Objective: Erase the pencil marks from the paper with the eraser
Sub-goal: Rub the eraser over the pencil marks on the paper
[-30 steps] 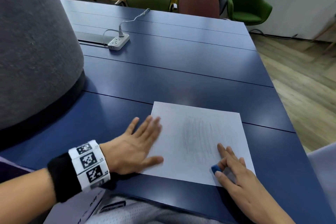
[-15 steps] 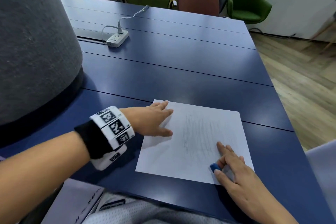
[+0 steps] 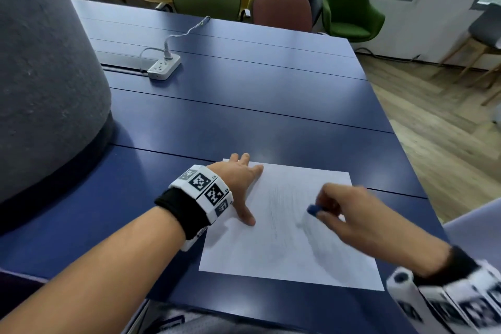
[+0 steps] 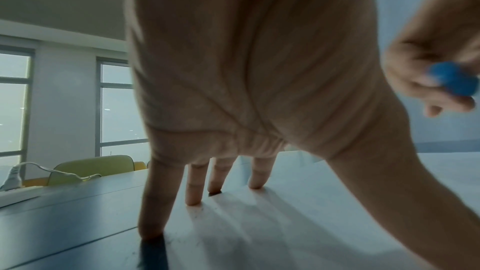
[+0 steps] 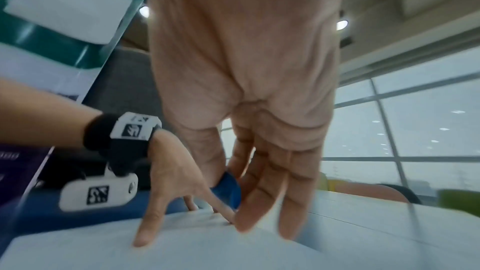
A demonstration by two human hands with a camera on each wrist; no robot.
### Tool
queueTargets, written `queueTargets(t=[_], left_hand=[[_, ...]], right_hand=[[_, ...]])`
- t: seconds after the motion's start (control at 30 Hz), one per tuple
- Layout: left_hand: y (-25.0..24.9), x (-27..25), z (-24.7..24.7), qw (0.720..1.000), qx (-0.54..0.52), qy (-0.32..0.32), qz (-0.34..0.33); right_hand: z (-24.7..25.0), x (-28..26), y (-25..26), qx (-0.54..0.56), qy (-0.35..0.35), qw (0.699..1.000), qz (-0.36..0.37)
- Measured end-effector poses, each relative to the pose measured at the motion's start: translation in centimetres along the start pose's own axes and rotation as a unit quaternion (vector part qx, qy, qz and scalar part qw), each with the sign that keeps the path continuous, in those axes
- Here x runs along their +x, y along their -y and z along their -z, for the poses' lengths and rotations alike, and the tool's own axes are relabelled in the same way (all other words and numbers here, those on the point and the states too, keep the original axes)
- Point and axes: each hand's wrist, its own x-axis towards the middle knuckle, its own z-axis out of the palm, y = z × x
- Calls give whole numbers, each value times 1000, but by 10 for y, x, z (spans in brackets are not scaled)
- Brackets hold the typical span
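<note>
Right hand pinches blue eraser (blurred) above paper.

One paper, one eraser, one power strip, two hands

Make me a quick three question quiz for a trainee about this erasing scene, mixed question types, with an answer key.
1. True or false: the left hand is lifted clear of the paper.
2. What does the right hand hold? A) a pencil B) a blue eraser C) nothing
3. Fill in: the white power strip lies on the ____ table.

Key
1. False: its spread fingers press on the sheet's far left corner.
2. B, pinched in the fingertips over the grey pencil marks.
3. Blue.
</note>
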Motion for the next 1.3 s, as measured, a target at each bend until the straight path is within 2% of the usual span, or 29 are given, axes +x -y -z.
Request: queueTargets(t=[0.17, 0.37, 0.47, 0.6, 0.77, 0.8, 0.9, 0.93, 1.07, 1.13, 1.23, 1.3], left_hand=[[-1, -1, -5, 1000, -10, 11, 8], [0, -2, -5, 1000, -14, 4, 5], [0, 0, -7, 1000, -12, -2, 2], [1, 1, -9, 1000, -19, 1, 4], [0, 0, -8, 1000, -14, 1, 4], [0, 0, -8, 1000, -18, 3, 4], [-1, -1, -7, 1000, -19, 2, 3], [-1, -1, -7, 1000, -16, -1, 3], [-1, -2, -7, 1000, -15, -3, 2], [-1, -2, -8, 1000, -20, -2, 2], [0, -2, -8, 1000, -20, -4, 2], [0, -1, -7, 1000, -14, -1, 2]], right_hand=[[-7, 77, 2, -77, 8, 996, 42], [-21, 123, 3, -83, 32, 994, 61], [-23, 125, 1, -84, 44, 993, 68], [-25, 119, 2, -59, 129, 986, 91], [-22, 131, -4, -69, 49, 995, 54], [-24, 129, -3, -62, 64, 994, 59], [-26, 118, 8, -35, 172, 981, 80], [-25, 119, 10, -38, 176, 981, 78], [-20, 134, -1, -48, 73, 995, 52], [-22, 129, 0, -27, 98, 993, 62], [-24, 119, 9, -1, 202, 976, 79], [-22, 126, 4, -5, 162, 985, 65]])
